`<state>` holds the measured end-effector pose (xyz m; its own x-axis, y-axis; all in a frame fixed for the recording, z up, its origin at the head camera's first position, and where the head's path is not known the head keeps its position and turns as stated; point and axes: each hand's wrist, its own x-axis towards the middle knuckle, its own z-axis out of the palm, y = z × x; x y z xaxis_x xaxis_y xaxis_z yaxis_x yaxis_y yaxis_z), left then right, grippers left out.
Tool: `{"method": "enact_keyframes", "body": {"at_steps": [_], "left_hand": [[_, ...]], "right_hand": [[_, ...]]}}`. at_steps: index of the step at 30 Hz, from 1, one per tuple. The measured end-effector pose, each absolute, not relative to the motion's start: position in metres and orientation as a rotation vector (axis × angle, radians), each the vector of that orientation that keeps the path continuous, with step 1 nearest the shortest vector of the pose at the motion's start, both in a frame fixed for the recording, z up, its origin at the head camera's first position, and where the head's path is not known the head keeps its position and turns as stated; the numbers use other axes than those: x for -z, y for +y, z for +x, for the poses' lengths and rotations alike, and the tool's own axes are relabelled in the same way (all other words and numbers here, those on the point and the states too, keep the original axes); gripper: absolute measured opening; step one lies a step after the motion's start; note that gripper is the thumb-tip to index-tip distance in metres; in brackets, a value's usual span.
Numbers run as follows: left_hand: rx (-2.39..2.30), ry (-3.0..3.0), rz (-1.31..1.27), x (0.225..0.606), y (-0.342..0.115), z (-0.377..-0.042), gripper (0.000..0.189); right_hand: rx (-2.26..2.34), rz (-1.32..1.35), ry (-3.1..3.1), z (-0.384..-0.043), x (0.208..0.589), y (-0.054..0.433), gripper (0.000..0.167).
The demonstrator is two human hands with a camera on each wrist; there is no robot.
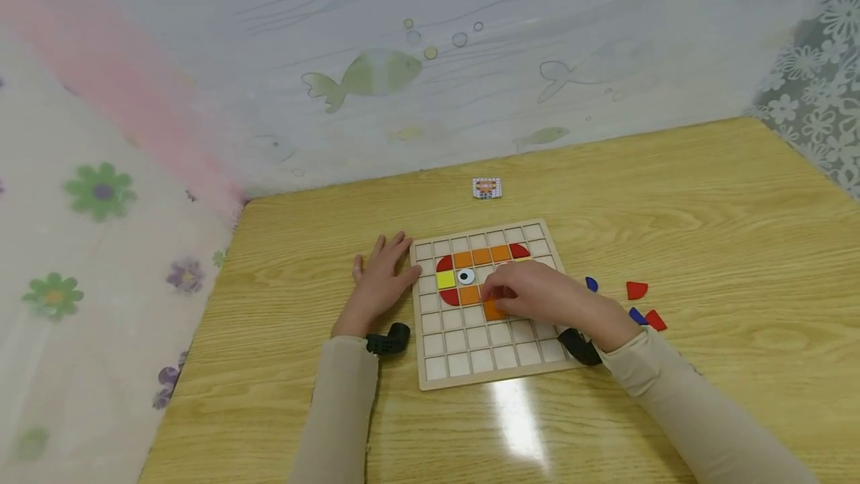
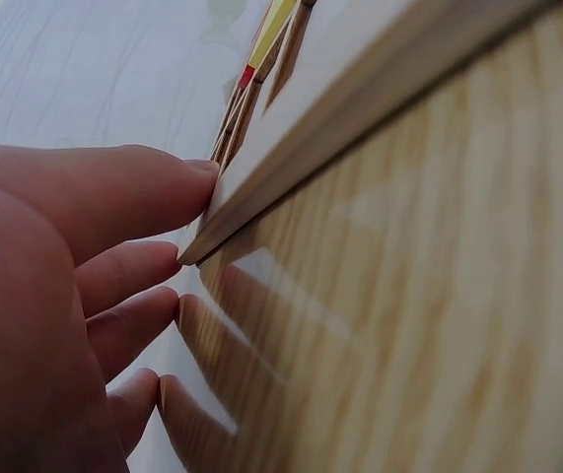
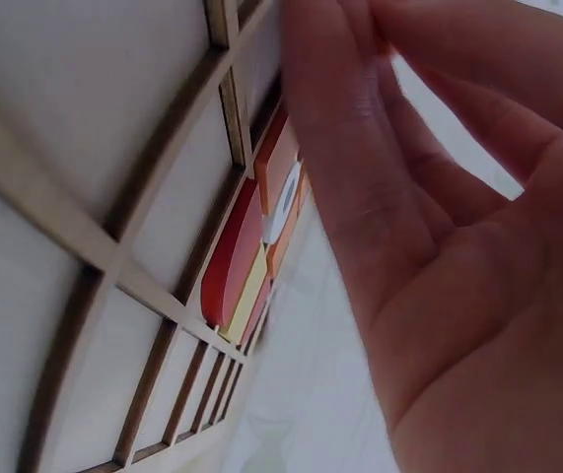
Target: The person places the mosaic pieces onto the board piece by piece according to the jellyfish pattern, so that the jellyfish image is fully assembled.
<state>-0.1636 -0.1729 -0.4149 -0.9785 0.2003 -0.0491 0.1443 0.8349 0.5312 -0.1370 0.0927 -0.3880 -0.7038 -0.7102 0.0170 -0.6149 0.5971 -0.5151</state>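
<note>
A wooden grid board lies on the table, with colored tiles set in its cells. My left hand rests at the board's left edge with fingers spread; in the left wrist view its thumb touches the frame. Over the middle of the board, my right hand pinches an orange square tile between thumb and fingers. Left of it sit an eye tile, a yellow square and red rounded tiles. More orange squares line the upper row. The right hand hides part of the pattern.
Right of the board lie loose red pieces and blue pieces. A small picture card lies behind the board on the wooden table. A patterned curtain hangs along the table's back and left sides.
</note>
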Motion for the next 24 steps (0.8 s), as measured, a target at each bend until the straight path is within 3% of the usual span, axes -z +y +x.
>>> {"method": "enact_keyframes", "body": {"at_steps": [24], "left_hand": [[-0.82,2.917,0.278,0.4134,-0.1724,-0.1621,0.056]], "right_hand": [[0.752,-1.037,2.658,-0.1338,0.3832,0.0978,0.01]]}}
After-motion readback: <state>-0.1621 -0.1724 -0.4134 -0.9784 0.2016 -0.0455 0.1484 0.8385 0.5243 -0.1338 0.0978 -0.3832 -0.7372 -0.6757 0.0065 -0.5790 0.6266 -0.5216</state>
